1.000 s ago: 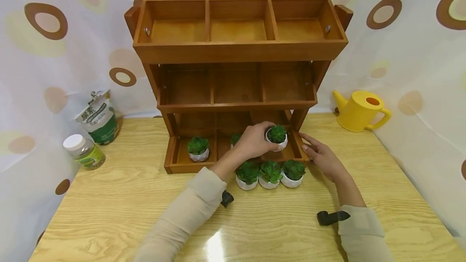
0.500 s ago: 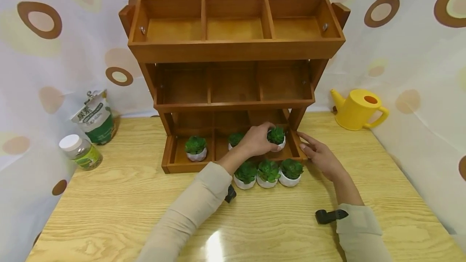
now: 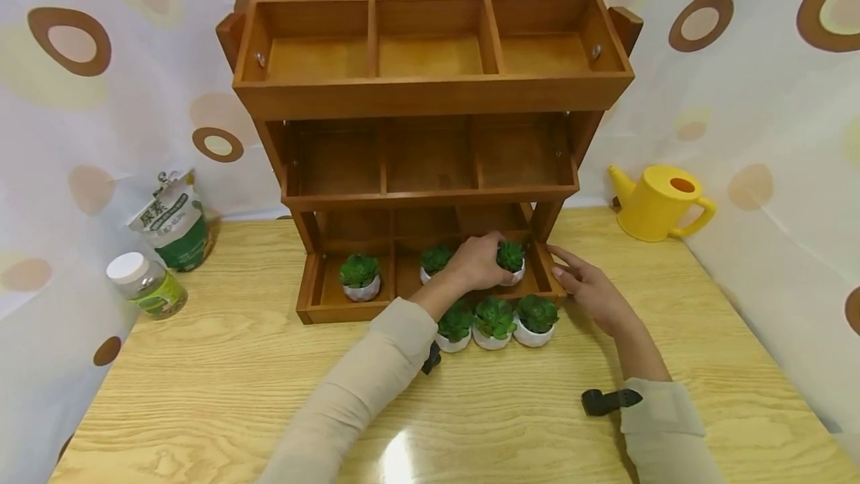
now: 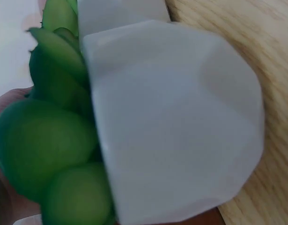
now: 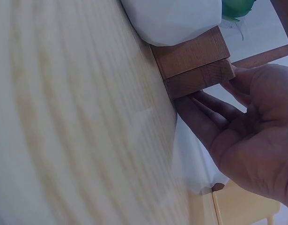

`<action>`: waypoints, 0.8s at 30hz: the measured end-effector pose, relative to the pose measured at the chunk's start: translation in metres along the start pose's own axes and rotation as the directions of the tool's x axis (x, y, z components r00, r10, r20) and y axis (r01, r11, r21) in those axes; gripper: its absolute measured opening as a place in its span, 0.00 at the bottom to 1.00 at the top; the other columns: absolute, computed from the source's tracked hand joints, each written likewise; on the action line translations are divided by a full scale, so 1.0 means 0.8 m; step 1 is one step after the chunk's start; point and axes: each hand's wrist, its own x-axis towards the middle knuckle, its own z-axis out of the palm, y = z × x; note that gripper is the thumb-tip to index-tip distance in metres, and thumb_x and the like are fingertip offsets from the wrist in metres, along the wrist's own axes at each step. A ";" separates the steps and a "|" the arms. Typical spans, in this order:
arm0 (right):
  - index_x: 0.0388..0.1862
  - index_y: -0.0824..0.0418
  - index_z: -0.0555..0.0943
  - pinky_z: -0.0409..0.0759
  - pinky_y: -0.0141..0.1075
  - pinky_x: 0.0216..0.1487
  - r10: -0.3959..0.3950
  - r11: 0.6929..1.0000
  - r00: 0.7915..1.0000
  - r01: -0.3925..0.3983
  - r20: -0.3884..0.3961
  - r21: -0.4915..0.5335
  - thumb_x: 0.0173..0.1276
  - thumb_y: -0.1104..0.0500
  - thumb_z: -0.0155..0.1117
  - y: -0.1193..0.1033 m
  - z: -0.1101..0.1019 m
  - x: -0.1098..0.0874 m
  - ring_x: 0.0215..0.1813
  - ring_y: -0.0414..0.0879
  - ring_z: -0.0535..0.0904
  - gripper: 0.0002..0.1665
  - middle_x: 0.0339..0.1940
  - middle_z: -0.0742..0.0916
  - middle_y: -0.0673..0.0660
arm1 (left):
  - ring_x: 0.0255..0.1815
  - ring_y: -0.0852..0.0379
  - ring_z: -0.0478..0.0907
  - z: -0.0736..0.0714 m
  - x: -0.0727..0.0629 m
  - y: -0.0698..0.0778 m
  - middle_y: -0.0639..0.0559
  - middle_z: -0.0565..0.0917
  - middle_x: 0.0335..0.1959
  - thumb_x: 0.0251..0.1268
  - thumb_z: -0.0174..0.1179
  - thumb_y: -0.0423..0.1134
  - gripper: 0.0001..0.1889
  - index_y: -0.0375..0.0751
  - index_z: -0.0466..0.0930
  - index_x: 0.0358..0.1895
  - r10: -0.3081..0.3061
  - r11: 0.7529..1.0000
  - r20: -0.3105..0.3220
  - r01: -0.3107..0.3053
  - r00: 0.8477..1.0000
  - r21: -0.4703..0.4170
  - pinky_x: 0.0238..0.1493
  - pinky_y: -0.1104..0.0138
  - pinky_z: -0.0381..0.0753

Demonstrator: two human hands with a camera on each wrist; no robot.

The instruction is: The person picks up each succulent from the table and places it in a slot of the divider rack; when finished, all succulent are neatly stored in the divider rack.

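Observation:
My left hand point(image 3: 475, 264) grips a small succulent in a white faceted pot point(image 3: 513, 275), low in the right compartment of the bottom tier of a wooden plant shelf point(image 3: 433, 99). Whether the pot touches the compartment floor is hidden. At the tier's right end, my right hand point(image 3: 593, 292) holds the wooden side, thumb and fingers on either side of it in the right wrist view. Potted succulents stand in the left point(image 3: 360, 276) and middle point(image 3: 437, 260) compartments. Close to the left wrist camera, a white pot point(image 4: 176, 126) hides most of the left hand.
Three potted succulents point(image 3: 493, 323) stand in a row on the wood-grain table point(image 3: 537, 409), before the shelf's front edge. A yellow watering can point(image 3: 665, 204) is at the back right. A green-and-white bag point(image 3: 178, 226) and a white-lidded jar point(image 3: 151, 286) stand at the left.
The left hand has lowered the potted succulent farther into the right compartment. The right hand keeps its place at the shelf's end. The head view has shifted slightly.

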 end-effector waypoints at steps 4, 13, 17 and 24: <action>0.85 0.44 0.50 0.62 0.63 0.75 -0.001 1.000 1.000 0.001 -0.002 0.001 0.85 0.50 0.43 0.001 0.000 -0.001 0.78 0.68 0.64 0.34 0.81 0.63 0.68 | 0.62 0.49 0.80 0.002 0.003 0.002 0.46 0.81 0.64 0.62 0.71 0.51 0.38 0.43 0.67 0.73 -0.012 1.000 0.006 0.011 1.000 0.017 0.60 0.58 0.82; 0.85 0.43 0.50 0.63 0.62 0.75 0.003 1.000 1.000 -0.003 0.003 0.006 0.85 0.50 0.44 0.003 0.000 -0.001 0.78 0.68 0.64 0.34 0.81 0.62 0.68 | 0.66 0.48 0.78 0.008 0.008 0.004 0.45 0.78 0.68 0.66 0.68 0.51 0.38 0.42 0.64 0.75 -0.015 0.999 0.043 0.013 0.999 0.037 0.63 0.58 0.80; 0.85 0.42 0.51 0.63 0.63 0.74 0.002 1.000 1.000 -0.002 -0.001 0.001 0.85 0.50 0.44 0.003 0.000 0.000 0.78 0.68 0.64 0.34 0.81 0.63 0.68 | 0.66 0.48 0.78 0.010 0.011 0.004 0.44 0.77 0.69 0.68 0.66 0.50 0.38 0.42 0.62 0.77 -0.015 0.999 0.058 0.013 0.998 0.039 0.63 0.58 0.80; 0.85 0.44 0.50 0.62 0.63 0.74 -0.002 1.000 1.000 0.002 -0.008 -0.014 0.85 0.49 0.44 0.003 0.001 0.000 0.78 0.68 0.64 0.34 0.81 0.63 0.69 | 0.67 0.48 0.77 0.011 0.015 0.003 0.46 0.77 0.70 0.66 0.68 0.50 0.38 0.44 0.65 0.76 -0.012 1.000 0.038 0.010 0.999 0.029 0.64 0.58 0.80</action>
